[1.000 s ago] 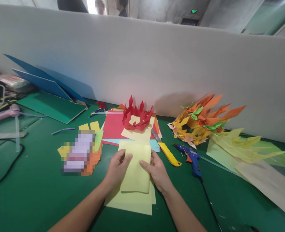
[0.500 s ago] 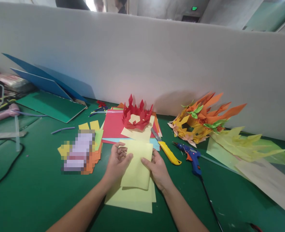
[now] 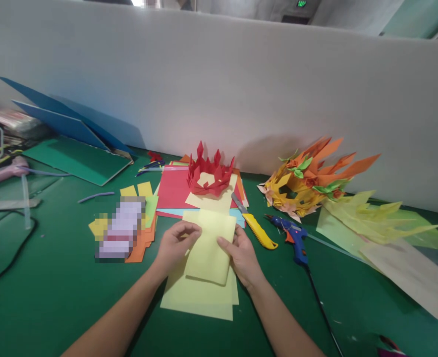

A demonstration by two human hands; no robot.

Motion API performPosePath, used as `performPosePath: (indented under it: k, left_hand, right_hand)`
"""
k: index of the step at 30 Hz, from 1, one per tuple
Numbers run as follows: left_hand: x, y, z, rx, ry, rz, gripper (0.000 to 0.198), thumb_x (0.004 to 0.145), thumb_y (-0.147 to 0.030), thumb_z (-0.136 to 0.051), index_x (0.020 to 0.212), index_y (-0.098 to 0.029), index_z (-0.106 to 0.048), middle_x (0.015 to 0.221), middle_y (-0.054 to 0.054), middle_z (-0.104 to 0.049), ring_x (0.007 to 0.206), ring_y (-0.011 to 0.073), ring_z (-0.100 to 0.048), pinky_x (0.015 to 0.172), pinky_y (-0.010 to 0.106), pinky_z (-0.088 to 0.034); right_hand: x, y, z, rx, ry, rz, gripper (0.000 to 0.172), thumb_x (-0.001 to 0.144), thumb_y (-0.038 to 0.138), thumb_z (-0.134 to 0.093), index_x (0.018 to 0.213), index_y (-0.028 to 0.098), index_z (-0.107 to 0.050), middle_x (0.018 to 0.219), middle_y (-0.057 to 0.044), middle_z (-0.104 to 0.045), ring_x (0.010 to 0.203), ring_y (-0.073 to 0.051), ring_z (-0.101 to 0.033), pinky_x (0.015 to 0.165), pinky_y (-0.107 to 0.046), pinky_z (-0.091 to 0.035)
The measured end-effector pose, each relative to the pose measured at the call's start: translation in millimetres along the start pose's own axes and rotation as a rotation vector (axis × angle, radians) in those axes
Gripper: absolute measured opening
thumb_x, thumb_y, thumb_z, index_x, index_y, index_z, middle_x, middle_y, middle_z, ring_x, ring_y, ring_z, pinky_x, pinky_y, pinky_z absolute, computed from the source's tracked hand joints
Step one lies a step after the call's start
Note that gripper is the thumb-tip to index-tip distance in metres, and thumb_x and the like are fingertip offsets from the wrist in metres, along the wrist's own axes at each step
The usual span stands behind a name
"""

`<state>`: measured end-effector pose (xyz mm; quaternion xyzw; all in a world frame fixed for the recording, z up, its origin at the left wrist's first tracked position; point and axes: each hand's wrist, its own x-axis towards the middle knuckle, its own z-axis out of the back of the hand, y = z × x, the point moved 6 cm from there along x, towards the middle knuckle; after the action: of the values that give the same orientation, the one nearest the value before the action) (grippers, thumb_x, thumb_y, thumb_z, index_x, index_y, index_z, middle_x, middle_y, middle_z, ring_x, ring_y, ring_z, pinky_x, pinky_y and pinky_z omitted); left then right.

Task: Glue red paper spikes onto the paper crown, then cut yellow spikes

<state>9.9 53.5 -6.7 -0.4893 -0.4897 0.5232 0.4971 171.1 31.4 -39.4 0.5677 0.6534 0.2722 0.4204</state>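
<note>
A pale yellow sheet of paper (image 3: 208, 245), folded over, lies on a small stack of yellow sheets (image 3: 196, 300) on the green table. My left hand (image 3: 176, 243) curls over the sheet's left edge, fingers bent and pinching it. My right hand (image 3: 241, 255) holds the right edge, thumb on top and fingers behind.
Behind the sheet are red and coloured papers (image 3: 174, 191) with a red paper crown (image 3: 208, 171). A yellow utility knife (image 3: 256, 229) and blue glue gun (image 3: 295, 238) lie right of my hands. An orange-yellow paper wreath (image 3: 308, 181) and a white partition (image 3: 241, 89) stand behind.
My left hand's fingers have curled from flat on the sheet to a pinch at its left edge. The sheet has tilted slightly. The view has shifted down a little.
</note>
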Motion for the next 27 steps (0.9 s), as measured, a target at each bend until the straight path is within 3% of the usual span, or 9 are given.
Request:
performPosePath:
  k: [4,7,9,11,14,18,27]
  left_hand:
    - [1.5,-1.8,3.2,0.117,-0.027,-0.082,0.013,0.061,-0.034,-0.07,0.063,-0.022,-0.071,0.069,0.002,-0.061,0.059,0.0138,-0.055,0.055,0.025,-0.047]
    - [2.0,-0.9,6.3,0.203,-0.056,-0.111,0.011,0.063,-0.032,-0.067,0.065,-0.022,-0.072,0.068,0.002,-0.06,0.06,0.0158,-0.057,0.058,0.028,-0.047]
    - [1.9,-1.1,8.0,0.259,-0.075,-0.135,0.01,0.065,-0.03,-0.066,0.066,-0.023,-0.073,0.068,0.003,-0.062,0.063,0.0175,-0.059,0.061,0.029,-0.048]
    - [1.3,-2.6,8.7,0.318,-0.084,-0.169,0.01,0.066,-0.028,-0.064,0.066,-0.023,-0.073,0.068,0.002,-0.063,0.064,0.0183,-0.059,0.062,0.03,-0.047]
    - [0.4,-4.6,7.2,0.422,-0.064,-0.22,0.013,0.07,-0.027,-0.06,0.067,-0.024,-0.073,0.065,0.002,-0.061,0.06,0.0175,-0.057,0.059,0.029,-0.045]
    - [-0.3,-3.2,4.0,0.533,-0.013,-0.247,0.016,0.073,-0.026,-0.057,0.07,-0.023,-0.073,0.063,0.001,-0.059,0.058,0.0164,-0.057,0.057,0.028,-0.044]
    - [-1.1,-1.5,-0.6,0.68,0.045,-0.305,0.019,0.077,-0.02,-0.053,0.074,-0.021,-0.071,0.067,0.001,-0.06,0.06,0.0147,-0.058,0.057,0.026,-0.046]
  right_hand:
    - [0.3,-4.8,1.4,-0.07,-0.029,0.008,0.072,0.057,0.035,-0.081,0.116,0.024,-0.042,0.095,-0.004,-0.071,0.083,-0.025,-0.068,0.076,-0.042,-0.055]
    - [0.4,1.7,5.5,-0.201,-0.079,0.142,0.081,0.061,0.034,-0.078,0.128,0.024,-0.034,0.114,-0.009,-0.064,0.099,-0.025,-0.063,0.087,-0.043,-0.051]
    - [-3.0,14.5,7.7,-0.383,-0.138,0.313,0.077,0.065,0.032,-0.075,0.131,0.025,-0.037,0.129,-0.011,-0.054,0.114,-0.025,-0.054,0.098,-0.045,-0.042]
    - [-9.3,27.9,2.4,-0.629,-0.141,0.486,0.058,0.071,0.03,-0.069,0.126,0.026,-0.048,0.134,-0.009,-0.051,0.122,-0.026,-0.046,0.104,-0.046,-0.034]
    - [-18.0,33.6,-18.5,-0.952,0.053,0.628,0.024,0.081,0.024,-0.059,0.103,0.028,-0.066,0.117,-0.006,-0.063,0.113,-0.026,-0.05,0.1,-0.047,-0.034]
    - [-24.3,22.7,-37.4,-1.223,0.267,0.637,0.021,0.085,0.018,-0.053,0.095,0.027,-0.069,0.105,-0.004,-0.069,0.099,-0.024,-0.055,0.086,-0.042,-0.038]
    - [-23.8,17.7,-39.9,-1.48,0.264,0.642,0.022,0.09,0.015,-0.05,0.09,0.025,-0.07,0.094,-0.001,-0.07,0.089,-0.019,-0.052,0.075,-0.034,-0.031]
